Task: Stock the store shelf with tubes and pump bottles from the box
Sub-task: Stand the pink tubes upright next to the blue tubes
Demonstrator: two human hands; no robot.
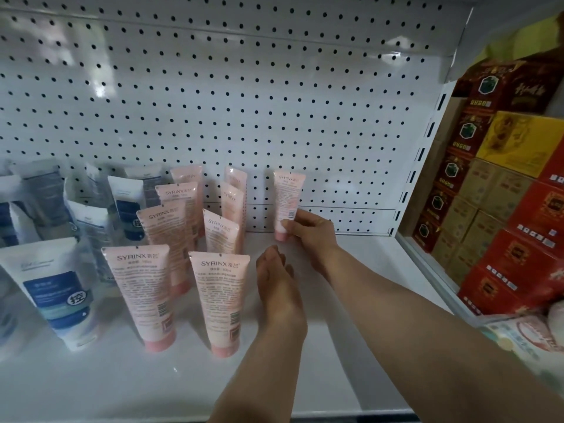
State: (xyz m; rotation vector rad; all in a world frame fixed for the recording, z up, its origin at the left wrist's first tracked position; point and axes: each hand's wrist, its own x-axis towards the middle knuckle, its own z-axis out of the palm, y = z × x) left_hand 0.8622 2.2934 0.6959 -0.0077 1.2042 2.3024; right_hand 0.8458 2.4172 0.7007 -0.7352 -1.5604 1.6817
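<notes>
A pink SYRINX tube (287,198) stands cap-down at the back of the white shelf (351,294), against the pegboard. My right hand (308,230) pinches its lower part near the cap. My left hand (279,288) hovers with straight fingers over the shelf, just right of the front pink tube (221,297), holding nothing. Several more pink tubes (143,288) stand in two rows to the left. The box is not in view.
White and blue tubes (58,288) fill the shelf's left side. A perforated back panel (244,102) closes the rear. Red and yellow cartons (512,184) are stacked on the neighbouring shelf to the right. A printed package (525,334) lies at the lower right.
</notes>
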